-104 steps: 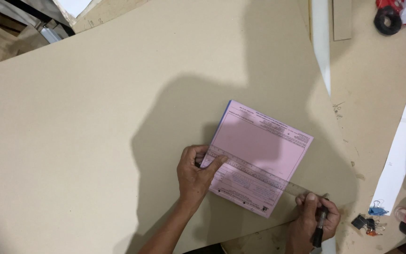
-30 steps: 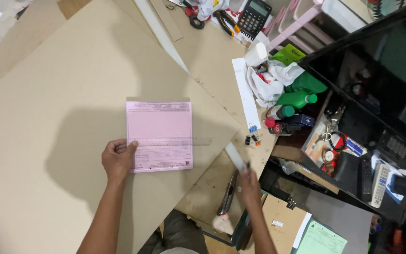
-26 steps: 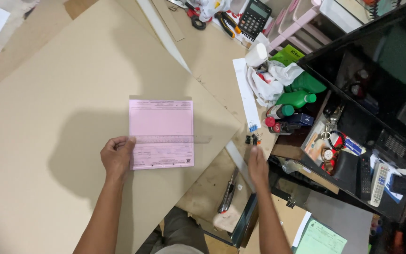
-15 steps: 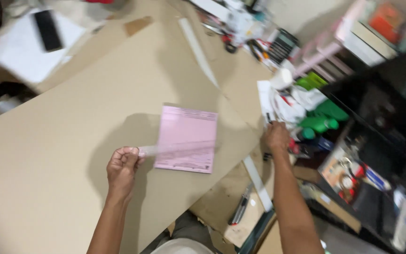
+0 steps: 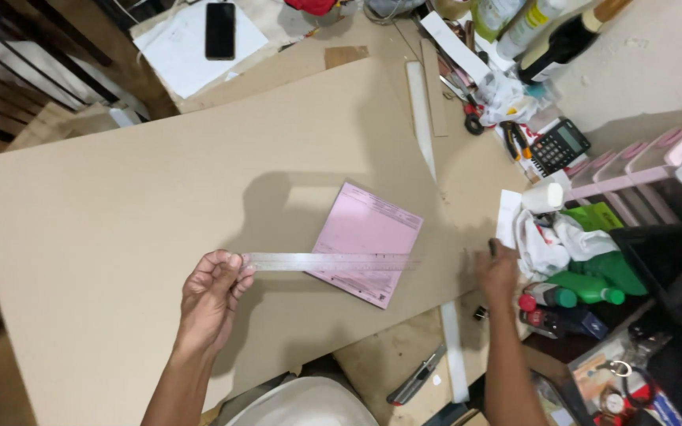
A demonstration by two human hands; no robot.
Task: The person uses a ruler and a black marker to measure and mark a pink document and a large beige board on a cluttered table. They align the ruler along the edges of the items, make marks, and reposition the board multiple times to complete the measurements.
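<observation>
Cardboard sheet (image 5: pixel 120 205): a large brown sheet is spread flat over the worktable and fills the left and centre of the view.

Phone (image 5: pixel 220 30): a dark phone is seen lying on white paper beyond the sheet's far edge, well apart from both hands.

Left hand (image 5: pixel 208 296): the fingers are curled loosely around the left end of the ruler, which is pinched between thumb and fingertips – not a tight fist.

Ruler (image 5: pixel 329 261): a clear plastic ruler is held roughly level; its right part is laid across the lower part of the pink pad.

Pink pad (image 5: pixel 369 239): a pink printed form pad is seen flat on the cardboard, turned at a slant, between the two hands.

Change: 3.5 seconds ago the left hand was pressed on the pad and the right hand was at the ruler's other end with a pen. Now the ruler is carried by the left hand alone, and the right hand has been moved off to the clutter – the lining-up of the ruler looks interrupted.

Right hand (image 5: pixel 499 272): it is stretched past the cardboard's right edge, near white crumpled cloth (image 5: pixel 542 241) and green bottles (image 5: pixel 586 288); a small dark object seems held at the fingertips, but the grip cannot be told.

Calculator (image 5: pixel 560 146): it lies farther back on the right.
</observation>
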